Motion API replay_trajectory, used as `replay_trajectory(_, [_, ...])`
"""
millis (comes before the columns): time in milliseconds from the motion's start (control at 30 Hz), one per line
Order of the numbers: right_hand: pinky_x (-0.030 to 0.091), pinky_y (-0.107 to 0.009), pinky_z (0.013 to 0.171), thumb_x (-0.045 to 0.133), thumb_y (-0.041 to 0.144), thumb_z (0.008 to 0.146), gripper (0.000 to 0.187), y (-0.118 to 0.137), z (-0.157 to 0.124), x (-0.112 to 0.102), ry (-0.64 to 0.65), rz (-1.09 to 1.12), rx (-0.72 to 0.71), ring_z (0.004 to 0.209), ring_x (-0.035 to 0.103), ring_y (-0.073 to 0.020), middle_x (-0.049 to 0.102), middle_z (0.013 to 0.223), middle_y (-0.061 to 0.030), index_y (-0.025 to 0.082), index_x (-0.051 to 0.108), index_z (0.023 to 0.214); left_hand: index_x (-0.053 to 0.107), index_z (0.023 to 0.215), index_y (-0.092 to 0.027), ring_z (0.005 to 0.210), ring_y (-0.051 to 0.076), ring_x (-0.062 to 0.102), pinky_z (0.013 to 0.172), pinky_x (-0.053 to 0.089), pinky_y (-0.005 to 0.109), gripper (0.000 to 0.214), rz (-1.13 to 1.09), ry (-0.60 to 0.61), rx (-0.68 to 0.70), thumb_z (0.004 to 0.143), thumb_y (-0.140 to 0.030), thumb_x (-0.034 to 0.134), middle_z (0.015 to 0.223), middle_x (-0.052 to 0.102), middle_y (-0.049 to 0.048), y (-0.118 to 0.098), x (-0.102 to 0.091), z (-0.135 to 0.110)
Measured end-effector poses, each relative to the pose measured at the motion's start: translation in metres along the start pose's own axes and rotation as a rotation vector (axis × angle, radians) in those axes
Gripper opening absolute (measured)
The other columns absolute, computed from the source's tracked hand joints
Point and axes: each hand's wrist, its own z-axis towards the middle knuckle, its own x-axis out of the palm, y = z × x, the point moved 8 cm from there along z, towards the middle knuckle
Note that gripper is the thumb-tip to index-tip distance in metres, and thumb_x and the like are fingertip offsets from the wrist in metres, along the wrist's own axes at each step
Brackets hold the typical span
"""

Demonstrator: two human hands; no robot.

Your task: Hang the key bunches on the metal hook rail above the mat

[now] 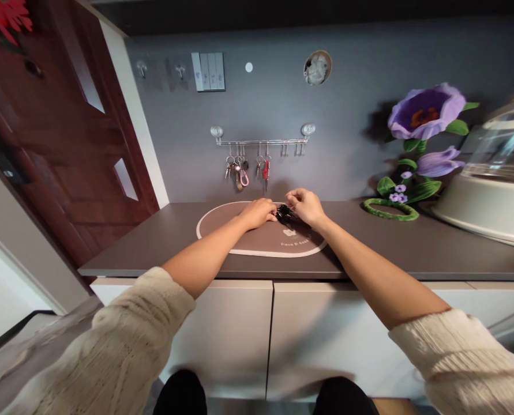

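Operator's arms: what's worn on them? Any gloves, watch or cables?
A loose cream chunky-knit left sleeve and a matching cream chunky-knit right sleeve end well short of the wrists, leaving the forearms bare. The bare left hand and bare right hand wear no gloves; no watch, bracelet or cables show.

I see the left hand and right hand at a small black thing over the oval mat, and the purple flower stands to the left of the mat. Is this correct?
Not quite: the purple flower stands to the right of the oval mat, as the head view shows. The rest is right: the left hand and right hand are at the small black thing over the mat.
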Motion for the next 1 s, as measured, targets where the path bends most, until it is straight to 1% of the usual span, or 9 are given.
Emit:
replay_trajectory(100, [0.045, -0.026, 0.07, 0.052, 0.022, 0.077, 0.009, 0.0, -0.001, 0.0, -0.003, -0.022, -0.018, 0.061, 0.056, -0.011, 0.063, 0.065, -0.0017, 0.017, 0.06, 0.076, 0.065, 0.071, -0.02, 0.081, 0.018, 0.055, 0.071, 0.038, 0.025, 0.005, -0.06, -0.024, -0.039, 0.068, -0.025, 0.065, 0.077, 0.059, 0.0041, 0.005, -0.004, -0.002])
replay_trajectory(167, [0.045, -0.026, 0.07, 0.052, 0.022, 0.077, 0.009, -0.001, -0.001, 0.001, 0.001, -0.037, -0.021, 0.061, 0.056, -0.0111, 0.063, 0.065, -0.0014, 0.017, 0.06, 0.076, 0.064, 0.068, -0.02, 0.078, 0.018, 0.055, 0.071, 0.038, 0.025, 0.007, -0.082, -0.025, -0.056, 0.068, -0.026, 0.064, 0.076, 0.06, 0.0036, 0.01, -0.005, -0.004])
replay_trajectory(333, [0.044, -0.026, 0.071, 0.053, 0.021, 0.077, 0.008, -0.003, -0.002, 0.002, 0.008, -0.029, -0.007, 0.063, 0.057, -0.0112, 0.063, 0.064, -0.0011, 0.018, 0.061, 0.076, 0.063, 0.067, -0.018, 0.072, 0.015, 0.053, 0.068, 0.037, 0.024, 0.012, -0.18, 0.041, 0.003, 0.069, -0.03, 0.06, 0.073, 0.06, 0.0018, 0.022, -0.004, -0.01])
replay_trajectory(433, [0.044, -0.026, 0.071, 0.054, 0.019, 0.076, 0.007, -0.003, -0.004, 0.002, 0.013, -0.034, 0.016, 0.062, 0.056, -0.0116, 0.063, 0.065, -0.0016, 0.018, 0.061, 0.075, 0.063, 0.067, -0.017, 0.069, 0.013, 0.052, 0.065, 0.036, 0.023, 0.015, -0.246, 0.045, 0.002, 0.07, -0.031, 0.059, 0.071, 0.06, 0.001, 0.031, -0.007, -0.011])
replay_trajectory(600, [0.043, -0.025, 0.069, 0.054, 0.017, 0.075, 0.007, 0.003, -0.009, 0.003, 0.026, -0.076, 0.013, 0.062, 0.056, -0.0115, 0.064, 0.066, -0.0011, 0.018, 0.061, 0.074, 0.06, 0.07, -0.014, 0.059, 0.009, 0.047, 0.059, 0.035, 0.022, 0.021, -0.484, -0.008, -0.137, 0.073, -0.034, 0.056, 0.065, 0.057, -0.0012, 0.044, -0.017, -0.012])
replay_trajectory(767, [0.043, -0.026, 0.069, 0.051, 0.021, 0.078, 0.01, 0.006, -0.01, 0.006, 0.062, -0.13, -0.001, 0.063, 0.057, -0.012, 0.064, 0.068, -0.0021, 0.018, 0.06, 0.076, 0.059, 0.071, -0.013, 0.052, 0.006, 0.041, 0.055, 0.033, 0.022, 0.023, -0.69, -0.054, -0.261, 0.073, -0.035, 0.057, 0.059, 0.052, -0.003, 0.045, -0.022, -0.014])
replay_trajectory(900, [0.043, -0.026, 0.07, 0.051, 0.024, 0.077, 0.011, 0.006, -0.009, 0.008, 0.068, -0.106, -0.024, 0.066, 0.057, -0.0126, 0.065, 0.072, -0.0033, 0.018, 0.059, 0.079, 0.059, 0.07, -0.012, 0.055, 0.007, 0.042, 0.057, 0.035, 0.024, 0.022, -0.84, -0.093, -0.311, 0.07, -0.035, 0.061, 0.06, 0.052, -0.002, 0.047, -0.023, -0.014])
replay_trajectory(1000, [0.044, -0.027, 0.07, 0.052, 0.026, 0.076, 0.012, 0.006, -0.008, 0.009, 0.078, -0.056, -0.048, 0.068, 0.057, -0.0129, 0.065, 0.074, -0.0031, 0.018, 0.059, 0.08, 0.06, 0.071, -0.013, 0.057, 0.007, 0.043, 0.06, 0.036, 0.024, 0.021, -0.969, -0.144, -0.313, 0.067, -0.034, 0.064, 0.062, 0.054, -0.0016, 0.049, -0.024, -0.013])
